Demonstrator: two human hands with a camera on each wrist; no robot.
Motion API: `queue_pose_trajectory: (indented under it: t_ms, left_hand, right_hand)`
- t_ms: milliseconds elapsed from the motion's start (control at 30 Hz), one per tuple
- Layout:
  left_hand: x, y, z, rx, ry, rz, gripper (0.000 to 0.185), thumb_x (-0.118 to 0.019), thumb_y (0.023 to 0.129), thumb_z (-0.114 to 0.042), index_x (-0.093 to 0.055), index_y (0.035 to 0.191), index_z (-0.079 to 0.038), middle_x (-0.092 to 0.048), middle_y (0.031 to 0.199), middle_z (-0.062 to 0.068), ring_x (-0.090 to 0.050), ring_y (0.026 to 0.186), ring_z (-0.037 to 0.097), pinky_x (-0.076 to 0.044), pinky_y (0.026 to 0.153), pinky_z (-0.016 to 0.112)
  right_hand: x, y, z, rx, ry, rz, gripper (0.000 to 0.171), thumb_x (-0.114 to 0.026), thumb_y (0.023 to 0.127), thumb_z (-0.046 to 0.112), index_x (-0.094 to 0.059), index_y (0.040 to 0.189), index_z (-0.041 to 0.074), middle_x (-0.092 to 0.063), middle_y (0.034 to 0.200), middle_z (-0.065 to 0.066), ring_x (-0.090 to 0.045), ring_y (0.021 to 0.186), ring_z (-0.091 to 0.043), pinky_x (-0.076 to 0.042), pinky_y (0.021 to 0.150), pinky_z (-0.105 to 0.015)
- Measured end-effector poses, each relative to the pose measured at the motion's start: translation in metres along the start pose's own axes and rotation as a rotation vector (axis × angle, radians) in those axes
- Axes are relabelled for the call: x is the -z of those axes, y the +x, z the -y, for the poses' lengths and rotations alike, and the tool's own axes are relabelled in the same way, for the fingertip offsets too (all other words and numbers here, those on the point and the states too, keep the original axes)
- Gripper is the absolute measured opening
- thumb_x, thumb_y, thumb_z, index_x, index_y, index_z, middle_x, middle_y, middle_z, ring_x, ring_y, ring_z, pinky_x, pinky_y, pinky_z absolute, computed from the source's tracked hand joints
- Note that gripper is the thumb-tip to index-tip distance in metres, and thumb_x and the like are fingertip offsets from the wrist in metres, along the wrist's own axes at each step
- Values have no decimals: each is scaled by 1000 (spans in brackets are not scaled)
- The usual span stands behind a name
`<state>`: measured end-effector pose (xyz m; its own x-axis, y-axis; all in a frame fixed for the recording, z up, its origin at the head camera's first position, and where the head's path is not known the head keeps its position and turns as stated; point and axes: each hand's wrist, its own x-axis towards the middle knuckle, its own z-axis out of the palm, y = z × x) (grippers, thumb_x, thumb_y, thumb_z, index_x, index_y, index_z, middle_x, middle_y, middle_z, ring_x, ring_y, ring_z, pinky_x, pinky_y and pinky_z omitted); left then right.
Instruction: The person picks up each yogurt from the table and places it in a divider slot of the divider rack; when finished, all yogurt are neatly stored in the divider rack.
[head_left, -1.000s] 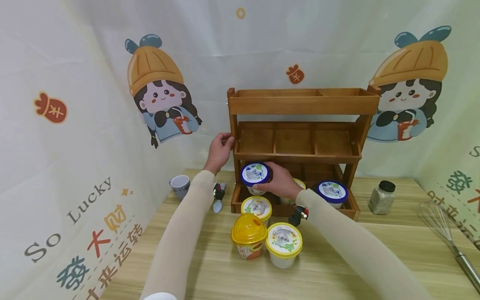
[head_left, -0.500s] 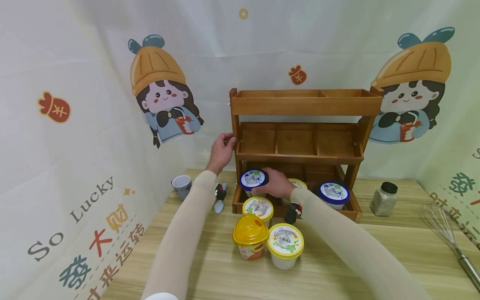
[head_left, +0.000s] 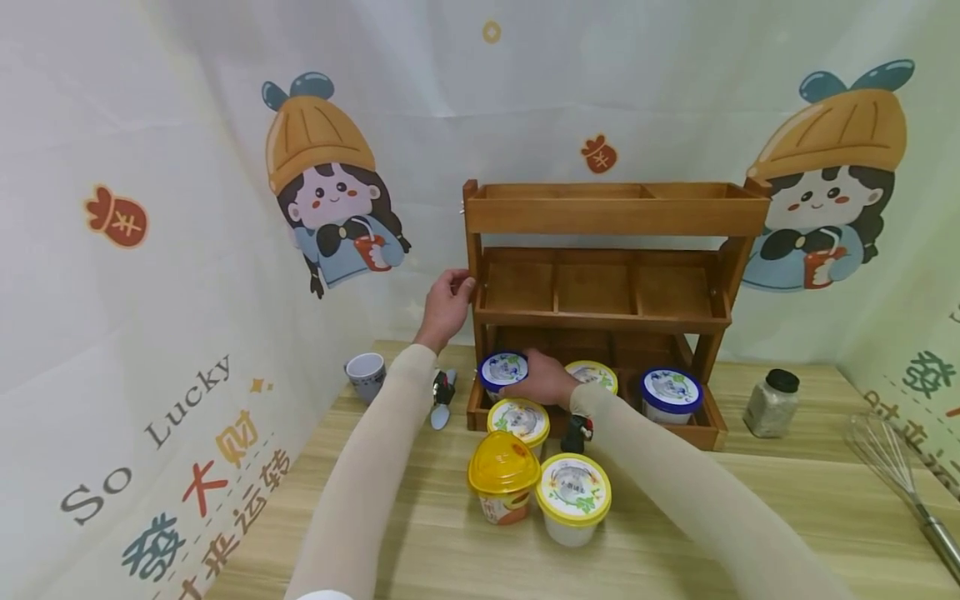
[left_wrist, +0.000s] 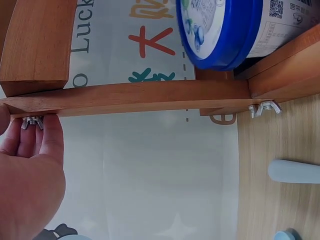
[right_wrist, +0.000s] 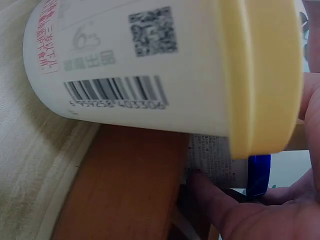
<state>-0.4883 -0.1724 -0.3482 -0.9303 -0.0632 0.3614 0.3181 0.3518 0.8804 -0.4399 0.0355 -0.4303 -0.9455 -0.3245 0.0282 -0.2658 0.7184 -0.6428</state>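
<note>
Gripping a blue-lidded tub [head_left: 504,367] in my right hand [head_left: 546,382], fingers and thumb curled round its side, I had it at the left end of the bottom tier of the wooden rack [head_left: 615,218], lid up. Whether its base met the compartment floor I could not tell; that part was hidden. My left hand [head_left: 448,303] gripped the rack's left upright [left_wrist: 130,97] beside the middle tier, fingers bent around a metal wing nut [left_wrist: 32,122]. The same tier held a yellow-lidded tub [head_left: 594,375] mid-way and a second blue-lidded tub [head_left: 672,390] at right. On the bench [head_left: 675,533], near side: another yellow-lidded tub [head_left: 519,418] just before the rack, then a dome-lidded cup [head_left: 504,473] with a third yellow-lidded tub [head_left: 573,490] close on its right. Left of the rack lay a patterned mug [head_left: 366,377] and a pale utensil [head_left: 441,416]; right of it, a black-capped jar [head_left: 772,407] and a whisk [head_left: 892,467].
</note>
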Motion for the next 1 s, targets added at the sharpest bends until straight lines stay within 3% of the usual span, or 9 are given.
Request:
queue_pose_trajectory:
  t_ms: [400, 667, 1000]
  left_hand:
    - [-1, 0, -1, -12, 32, -6, 39, -52, 113, -29, -57, 144, -5, -64, 139, 16, -62, 126, 32, -55, 107, 48]
    - [-2, 0, 2, -15, 36, -13, 38, -52, 113, -29, -57, 142, -5, -64, 139, 16, -62, 127, 32, -55, 107, 48]
    - [-2, 2, 3, -29, 53, -17, 38, -53, 113, -29, -58, 142, -5, -65, 138, 16, -62, 126, 33, -54, 107, 49]
  right_hand:
    - [4, -7, 5, -65, 16, 9, 103, -84, 84, 44, -34, 158, -6, -54, 152, -28, -56, 137, -40, -44, 120, -51]
    - [16, -15, 10, -68, 121, 4, 101, -81, 90, 42, -29, 163, -3, -42, 164, -27, -46, 149, -42, -35, 126, -54]
    - [31, -33, 11, 2, 194, 3, 93, -79, 93, 37, -31, 163, 0, -48, 160, -25, -50, 146, -41, -44, 120, -54]
